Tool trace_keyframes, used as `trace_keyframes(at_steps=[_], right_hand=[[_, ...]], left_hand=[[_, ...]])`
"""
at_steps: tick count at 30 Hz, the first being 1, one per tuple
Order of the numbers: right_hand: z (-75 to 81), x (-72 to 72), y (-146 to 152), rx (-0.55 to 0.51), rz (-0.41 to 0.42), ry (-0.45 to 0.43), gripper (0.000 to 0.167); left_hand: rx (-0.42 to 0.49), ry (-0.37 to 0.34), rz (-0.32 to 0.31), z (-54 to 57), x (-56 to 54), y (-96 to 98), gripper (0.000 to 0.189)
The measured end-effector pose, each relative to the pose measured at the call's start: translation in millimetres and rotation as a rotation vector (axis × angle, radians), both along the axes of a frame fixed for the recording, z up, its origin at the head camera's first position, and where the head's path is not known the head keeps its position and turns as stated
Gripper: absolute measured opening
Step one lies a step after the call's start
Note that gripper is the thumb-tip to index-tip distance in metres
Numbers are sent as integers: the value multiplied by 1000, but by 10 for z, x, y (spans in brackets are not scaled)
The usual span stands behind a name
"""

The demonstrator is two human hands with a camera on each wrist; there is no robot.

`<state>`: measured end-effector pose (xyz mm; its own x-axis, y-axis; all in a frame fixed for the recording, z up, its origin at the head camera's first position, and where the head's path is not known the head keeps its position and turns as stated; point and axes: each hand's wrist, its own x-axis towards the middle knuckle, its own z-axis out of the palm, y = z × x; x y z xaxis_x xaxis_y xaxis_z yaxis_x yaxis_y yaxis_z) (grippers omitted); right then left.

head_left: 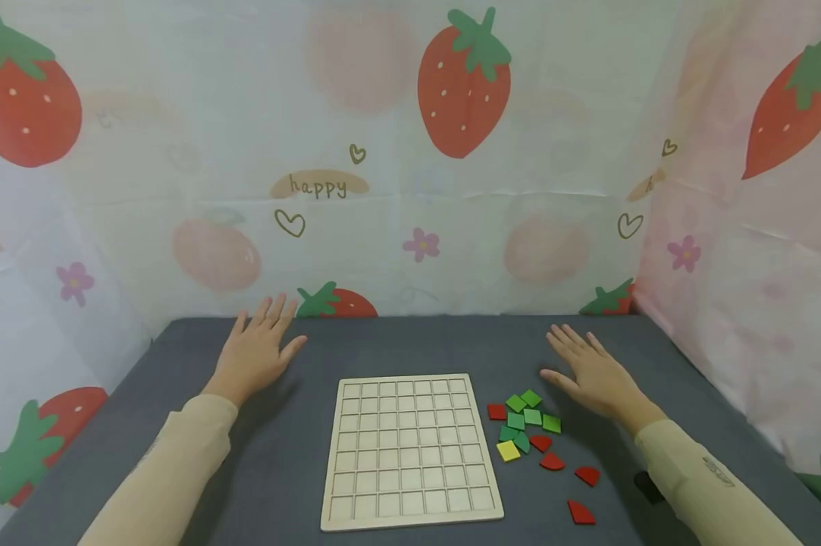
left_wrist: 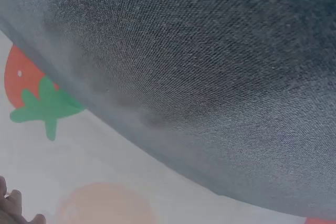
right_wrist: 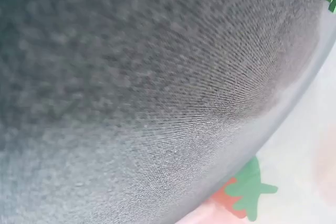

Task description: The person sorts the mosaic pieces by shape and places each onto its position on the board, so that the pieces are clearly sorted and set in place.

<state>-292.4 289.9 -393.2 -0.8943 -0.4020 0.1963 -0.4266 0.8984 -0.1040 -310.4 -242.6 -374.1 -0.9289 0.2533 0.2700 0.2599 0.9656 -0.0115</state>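
My left hand hovers over the far left of the table, fingers spread and straight, holding nothing. On the other side my right hand is held out with straight fingers, also holding nothing, just right of the coloured tiles. Between the hands lies a pale wooden grid board with rows of square cells, all bare. Beside its right edge sit several green square tiles, a red square tile and a yellow tile. Red quarter-round tiles lie scattered nearer the front. Only a few fingertips show in the left wrist view.
A dark grey cloth covers the table. Around its back and sides hangs a white curtain printed with strawberries, flowers and hearts. Under the right forearm a small black object is partly hidden by the sleeve.
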Motion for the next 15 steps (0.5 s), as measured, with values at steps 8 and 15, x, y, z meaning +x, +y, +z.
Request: trace_keyframes(at_steps=[8, 15], right_hand=[[-22, 60, -66, 20, 35, 12, 72], [19, 169, -115, 2, 38, -2, 72]], left_hand=[[-27, 21, -34, -26, 90, -11, 70], [-10, -5, -81, -68, 159, 67, 67]])
